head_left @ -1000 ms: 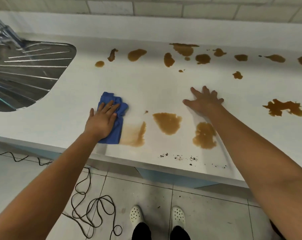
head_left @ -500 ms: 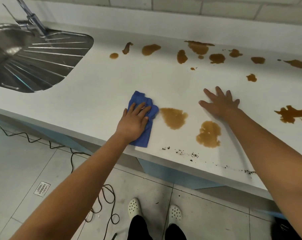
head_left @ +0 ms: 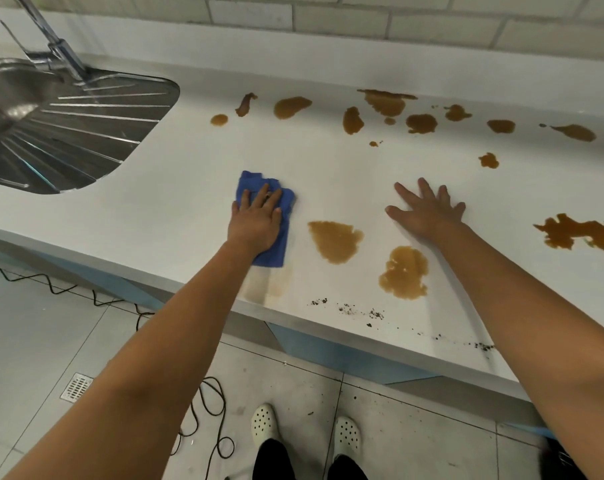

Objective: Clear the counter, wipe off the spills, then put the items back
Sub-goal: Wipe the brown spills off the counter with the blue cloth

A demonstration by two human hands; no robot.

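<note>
**Wiping brown spills from a white counter**

Pressing a crumpled blue microfibre cloth [head_left: 271, 233] flat against the smooth white countertop [head_left: 176, 188], the person's left hand [head_left: 255, 221] is lying on top of it with fingers straight and slightly fanned, not curled round the fabric. The right hand [head_left: 427, 211] is resting palm-down on bare counter, fingers spread wide, apparently bracing. The cloth is sitting near the front edge, just left of a large tan puddle [head_left: 335, 240], with a faint smeared streak [head_left: 266, 285] showing below it toward the edge.

To do this step well, the person is likely needing firm, even pressure across the whole palm, sweeping the cloth over the nearest puddle and drawing liquid inward rather than pushing it off the edge. A second rounded puddle [head_left: 404, 273] is lying just beside the first, and a scatter of dark crumbs [head_left: 359, 310] is running along the front edge; gathering those toward the ribbed stainless-steel sink drainer [head_left: 86, 133] at far left seems sensible. Many smaller brown spots [head_left: 387, 102] are waiting along the back near the tiled wall, and a darker splash [head_left: 577, 233] at far right, so refolding the cloth to a clean face should help as it soaks up liquid.

No brand, label or writing is readable anywhere.
</note>
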